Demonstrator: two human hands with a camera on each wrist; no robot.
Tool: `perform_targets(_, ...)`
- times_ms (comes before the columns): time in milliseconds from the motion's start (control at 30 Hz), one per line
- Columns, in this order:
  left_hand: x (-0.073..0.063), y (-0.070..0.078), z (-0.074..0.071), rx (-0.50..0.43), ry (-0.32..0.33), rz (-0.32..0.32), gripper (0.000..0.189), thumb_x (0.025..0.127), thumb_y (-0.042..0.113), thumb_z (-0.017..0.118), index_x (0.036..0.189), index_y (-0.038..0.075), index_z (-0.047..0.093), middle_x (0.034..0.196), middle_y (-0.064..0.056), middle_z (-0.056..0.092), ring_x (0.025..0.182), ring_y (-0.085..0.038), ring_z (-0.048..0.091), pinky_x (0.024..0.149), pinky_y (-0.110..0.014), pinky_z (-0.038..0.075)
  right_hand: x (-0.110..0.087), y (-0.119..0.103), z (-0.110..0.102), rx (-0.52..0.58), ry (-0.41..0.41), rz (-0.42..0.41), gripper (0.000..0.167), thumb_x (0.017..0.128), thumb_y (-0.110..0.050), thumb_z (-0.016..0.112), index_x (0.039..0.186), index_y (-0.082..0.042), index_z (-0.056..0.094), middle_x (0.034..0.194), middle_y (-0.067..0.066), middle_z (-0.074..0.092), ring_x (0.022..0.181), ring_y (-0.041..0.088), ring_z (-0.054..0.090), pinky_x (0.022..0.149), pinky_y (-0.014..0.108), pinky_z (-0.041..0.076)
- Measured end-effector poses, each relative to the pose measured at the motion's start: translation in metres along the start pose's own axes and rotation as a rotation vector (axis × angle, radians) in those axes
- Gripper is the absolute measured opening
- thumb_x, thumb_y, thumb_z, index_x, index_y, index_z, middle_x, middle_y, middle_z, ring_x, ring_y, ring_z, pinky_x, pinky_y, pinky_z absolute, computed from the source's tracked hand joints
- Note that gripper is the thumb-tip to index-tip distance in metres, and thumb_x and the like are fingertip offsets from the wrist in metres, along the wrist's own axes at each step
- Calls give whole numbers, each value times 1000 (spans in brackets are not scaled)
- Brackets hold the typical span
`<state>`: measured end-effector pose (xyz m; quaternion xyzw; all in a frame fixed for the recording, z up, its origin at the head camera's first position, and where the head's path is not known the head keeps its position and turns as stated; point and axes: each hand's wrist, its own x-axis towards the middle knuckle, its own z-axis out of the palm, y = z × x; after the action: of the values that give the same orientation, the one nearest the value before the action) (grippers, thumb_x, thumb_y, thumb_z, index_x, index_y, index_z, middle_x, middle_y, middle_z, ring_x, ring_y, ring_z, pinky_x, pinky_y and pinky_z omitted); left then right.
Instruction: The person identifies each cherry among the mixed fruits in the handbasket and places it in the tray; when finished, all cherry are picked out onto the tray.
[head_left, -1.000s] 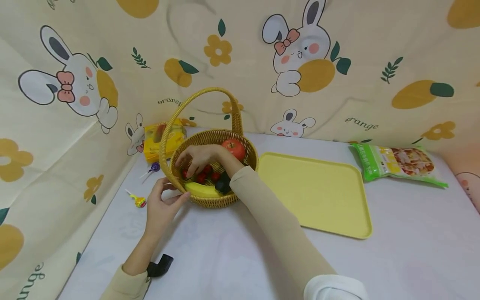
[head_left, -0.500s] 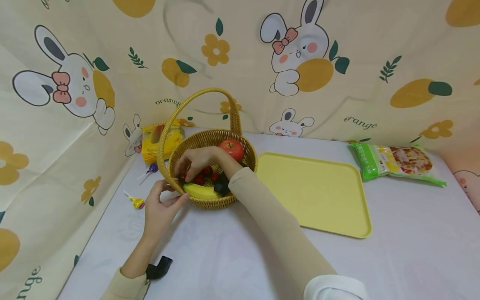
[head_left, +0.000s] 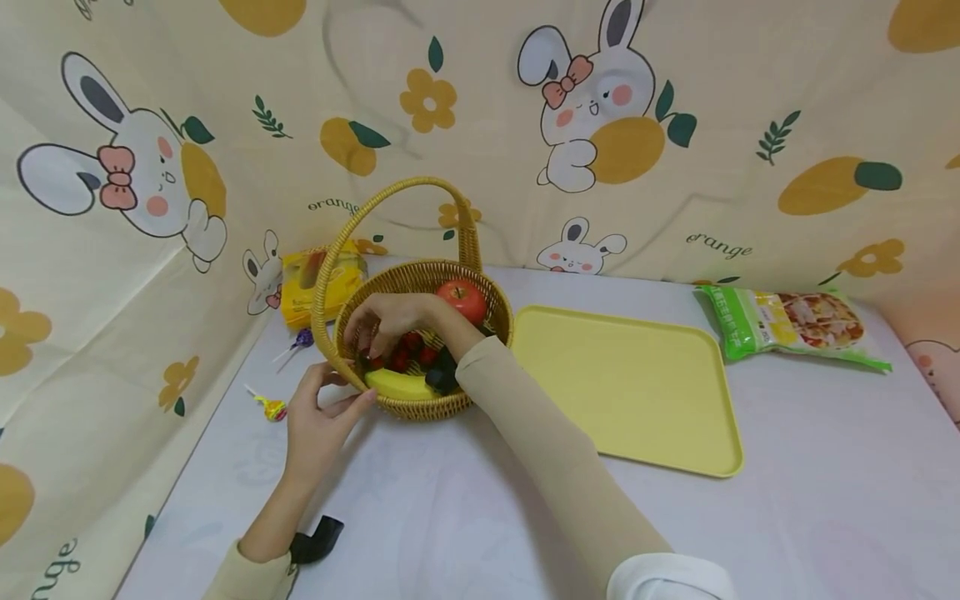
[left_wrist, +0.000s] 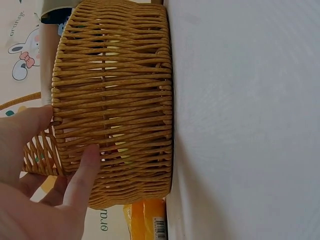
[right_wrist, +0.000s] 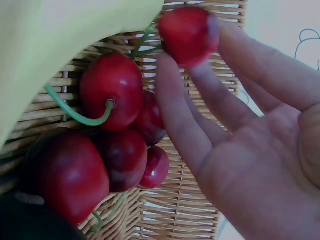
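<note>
My right hand [head_left: 392, 317] reaches into a wicker basket [head_left: 429, 408] and pinches a red cherry [right_wrist: 189, 36] between its fingertips, as the right wrist view shows. Several other cherries [right_wrist: 112, 90], some with green stems, lie beside it against the weave. A banana [head_left: 399, 385] lies along the basket's near side, with a dark object [head_left: 442, 375] at its right end, partly hidden by my sleeve. Farther back in the basket is a red apple [head_left: 461, 300]. My left hand [head_left: 318, 429] grips the basket's left rim by the handle base, its thumb on the outer weave [left_wrist: 115, 100].
To the basket's right lies a yellow tray [head_left: 637, 392], and beyond it a green food packet [head_left: 798, 323]. A yellow package [head_left: 318, 283] stands behind on the left. Two lollipops, one purple [head_left: 302, 338] and one yellow [head_left: 274, 409], lie left of the basket.
The head view has shifted slightly, so the scene sits a little farther left. Both hands keep nearly the same places at the basket; the right fingers have moved only slightly among the cherries.
</note>
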<state>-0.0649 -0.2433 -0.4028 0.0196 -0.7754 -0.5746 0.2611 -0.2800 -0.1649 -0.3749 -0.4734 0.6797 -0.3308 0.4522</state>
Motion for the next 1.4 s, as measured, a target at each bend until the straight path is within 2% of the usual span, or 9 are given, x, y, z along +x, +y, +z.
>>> perform_targets(167,0,-2,-1,1,-3,-1,44,80,-15,75,119,-14,56,112,-30,55,102,-14,55,75,-22,61,0,-2,2,-36,-17,19,43,86,9,71,127,-2,64,109,11,67,91,20,63,80,28,61)
perform_targets(267,-1,-2,0,6,-4,2,43,79,-15,75,118,-13,57,112,-27,56,102,-14,55,75,-22,61,1,-1,0,-44,33,-61,37,86,5,73,121,-1,67,107,9,68,91,19,60,80,26,59)
perform_targets(433,0,-1,1,5,5,-1,43,79,-15,76,118,-10,58,109,-11,58,103,-15,55,75,-23,62,-5,-7,-7,-38,143,-190,30,88,-3,75,118,-1,68,111,7,67,101,19,59,87,24,55)
perform_targets(600,0,0,3,2,2,-10,44,80,-15,75,120,-11,57,111,-13,57,104,-16,55,76,-23,61,-37,-19,-22,-53,196,-275,36,89,-10,76,122,0,66,117,5,66,107,16,59,92,24,53)
perform_targets(733,-1,2,3,10,3,-9,43,80,-16,74,119,-11,57,110,-12,56,103,-16,55,76,-23,61,-87,-17,-35,-12,275,-351,37,88,-7,77,121,3,65,114,9,66,94,21,60,84,28,55)
perform_targets(900,-2,-6,1,22,4,-17,45,80,-15,74,121,-10,57,113,-22,55,104,-17,55,76,-21,61,-161,22,-56,124,465,-340,31,86,0,75,114,5,64,110,14,64,92,29,64,82,33,59)
perform_targets(1033,-3,-19,-3,33,12,-44,46,81,-11,76,123,-6,57,115,-18,55,105,-17,56,76,-20,60,-200,68,-63,155,594,-236,30,86,4,74,114,5,65,112,16,62,90,28,65,79,29,59)
perform_targets(1200,-3,-27,-7,31,8,-42,47,82,-8,77,124,-5,57,116,-16,55,104,-17,57,76,-20,60,-216,108,-57,90,661,-100,36,86,1,75,120,4,64,111,16,64,91,23,65,79,24,56)
perform_targets(1400,-2,-33,-2,24,4,-13,48,80,-13,76,124,-7,57,117,-20,55,105,-17,56,75,-20,61,-211,137,-49,113,675,-67,37,86,-1,77,118,8,64,104,19,69,91,29,67,77,29,57)
